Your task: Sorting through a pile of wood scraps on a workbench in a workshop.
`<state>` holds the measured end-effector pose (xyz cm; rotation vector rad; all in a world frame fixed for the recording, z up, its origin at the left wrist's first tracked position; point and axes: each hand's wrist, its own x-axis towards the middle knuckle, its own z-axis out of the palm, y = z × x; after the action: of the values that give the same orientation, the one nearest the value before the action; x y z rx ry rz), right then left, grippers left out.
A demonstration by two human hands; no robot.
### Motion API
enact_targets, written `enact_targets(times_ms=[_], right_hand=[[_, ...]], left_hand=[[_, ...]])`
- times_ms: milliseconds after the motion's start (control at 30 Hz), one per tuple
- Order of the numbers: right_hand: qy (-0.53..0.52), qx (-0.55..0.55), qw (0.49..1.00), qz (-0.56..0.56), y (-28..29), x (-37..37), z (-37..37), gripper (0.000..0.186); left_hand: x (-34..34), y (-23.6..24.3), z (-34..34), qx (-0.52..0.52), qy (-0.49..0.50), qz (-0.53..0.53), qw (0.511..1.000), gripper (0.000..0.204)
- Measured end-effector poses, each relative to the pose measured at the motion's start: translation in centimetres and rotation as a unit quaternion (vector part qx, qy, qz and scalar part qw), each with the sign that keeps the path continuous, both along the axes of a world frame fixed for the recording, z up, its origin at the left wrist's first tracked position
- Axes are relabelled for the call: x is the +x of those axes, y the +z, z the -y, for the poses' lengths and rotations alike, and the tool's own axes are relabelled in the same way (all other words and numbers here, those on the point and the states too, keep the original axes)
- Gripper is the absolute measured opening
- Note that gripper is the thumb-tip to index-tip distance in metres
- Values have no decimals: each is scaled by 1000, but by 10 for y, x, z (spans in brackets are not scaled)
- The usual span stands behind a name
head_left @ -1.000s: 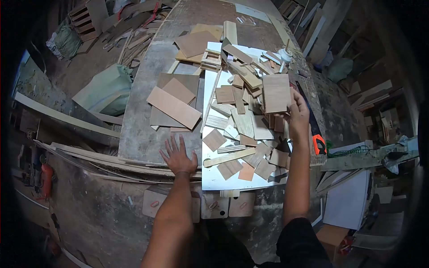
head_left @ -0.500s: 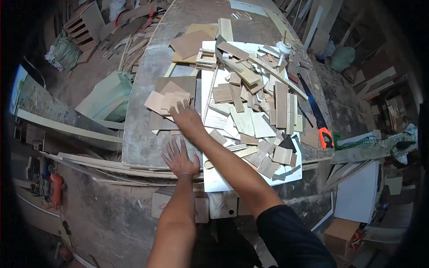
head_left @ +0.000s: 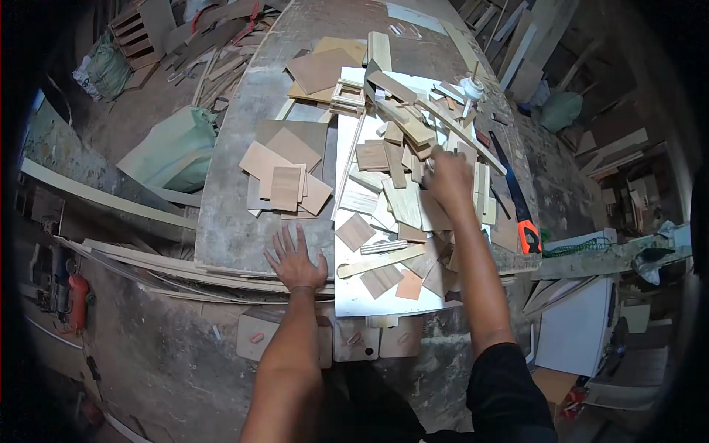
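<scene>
My left hand (head_left: 297, 258) lies open on the worn wooden tabletop (head_left: 229, 221), fingers spread, below a stack of flat brown boards (head_left: 258, 181) with small square pieces (head_left: 286, 188) on top. A white board (head_left: 347, 299) on the table bears a jumbled pile of wood offcuts (head_left: 397, 203). My right hand (head_left: 450, 177) reaches into the right part of this pile, fingers bent and blurred; whether they grip a piece I cannot tell. A handsaw with an orange handle (head_left: 529, 236) lies to its right.
More boards (head_left: 325, 66) and a white glue bottle (head_left: 471, 90) sit farther up the table. Sacks (head_left: 166, 148) and scrap wood (head_left: 218, 66) lie on the floor at left. An orange-red tool (head_left: 77, 299) is at lower left, white sheets (head_left: 569, 325) at lower right.
My right hand carried square pieces from the right of the pile onto the left stack, let go, and has moved back right into the pile. My left hand stays put.
</scene>
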<state>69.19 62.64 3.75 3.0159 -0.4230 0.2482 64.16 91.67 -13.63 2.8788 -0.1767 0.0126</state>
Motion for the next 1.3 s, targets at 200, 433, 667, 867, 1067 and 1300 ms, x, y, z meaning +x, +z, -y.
enact_targets(times_ms=[200,433,667,867,1067,1300], right_hand=[[-22,17,1000,-14,-12,17,33,39],[-93,227,969,25,-20,31,59,32],[-52,347,933,76,6,18,87,25],[15,610,781,136,17,15,85,15],[-15,681,730,57,9,18,81,9],[139,65,976,-152,-11,24,52,36]], left_hand=[[0,-4,-3,0,6,13,1000,79],[-3,-5,0,4,3,23,1000,80],[-1,-5,1,12,4,20,1000,80],[-2,-10,-2,9,9,20,1000,80],[-2,-12,1,5,2,50,999,81],[-3,-13,1,12,7,30,999,80]])
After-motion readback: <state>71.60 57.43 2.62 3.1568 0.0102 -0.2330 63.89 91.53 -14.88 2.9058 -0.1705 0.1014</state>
